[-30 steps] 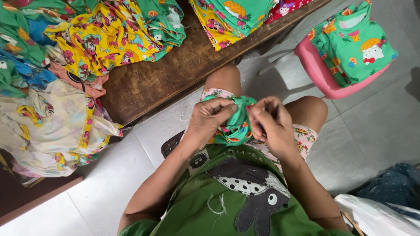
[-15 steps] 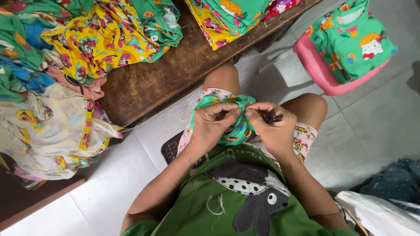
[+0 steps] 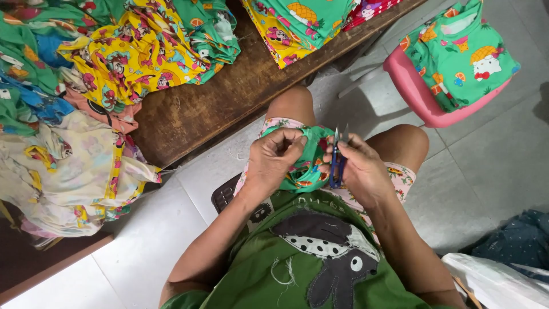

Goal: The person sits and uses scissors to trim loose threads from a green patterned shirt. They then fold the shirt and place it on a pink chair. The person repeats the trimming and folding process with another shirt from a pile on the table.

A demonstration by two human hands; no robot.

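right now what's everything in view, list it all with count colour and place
green printed garment: one, green with small prints, in the lap, bunched between both hands
thread snips: one, blue handles, points up, in the right hand
wooden table: one, brown, upper middle
printed garments in piles: many, yellow, green, blue, cream, on the table, spilling at left
pink stool: one, upper right
green printed top: one, lying on the stool
white bag: one, bottom right corner
dark blue dotted cloth: one, right edge
tiled floor: pale grey
left hand: pinching the garment
right hand: gripping the snips
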